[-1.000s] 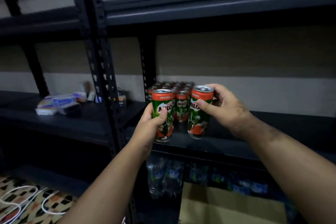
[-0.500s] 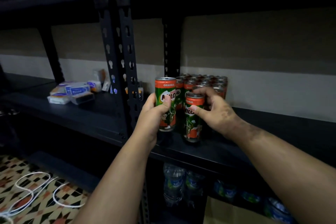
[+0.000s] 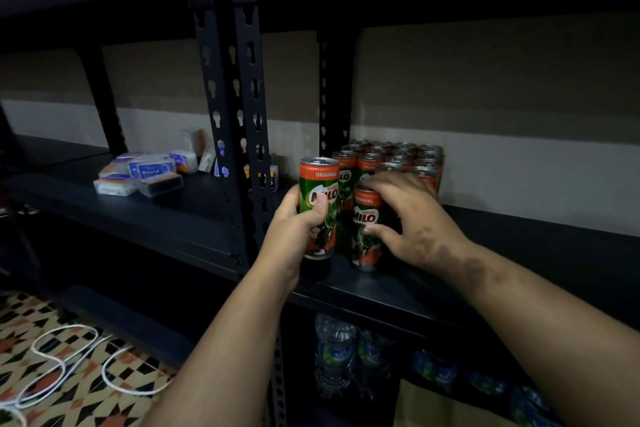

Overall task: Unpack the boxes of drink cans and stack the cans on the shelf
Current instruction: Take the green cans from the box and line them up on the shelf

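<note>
My left hand point(image 3: 294, 229) grips a green and orange Milo can point(image 3: 318, 191), held upright just above the dark shelf board point(image 3: 519, 253). My right hand point(image 3: 412, 218) curls over a second Milo can point(image 3: 365, 229), fingers on its top and thumb on its side; that can stands on the shelf. Behind them a block of several identical cans point(image 3: 398, 158) stands in rows against the wall, beside the rear upright.
A black perforated shelf post point(image 3: 235, 107) rises just left of the cans. Small white and blue packets point(image 3: 145, 173) lie on the left shelf. Water bottles point(image 3: 336, 354) fill the shelf below, a cardboard box point(image 3: 436, 409) sits lower right, and white cable point(image 3: 69, 367) lies on patterned floor.
My right hand has lowered its can onto the shelf in front of the rows and its fingers now cover the top. The left hand's can has moved little.
</note>
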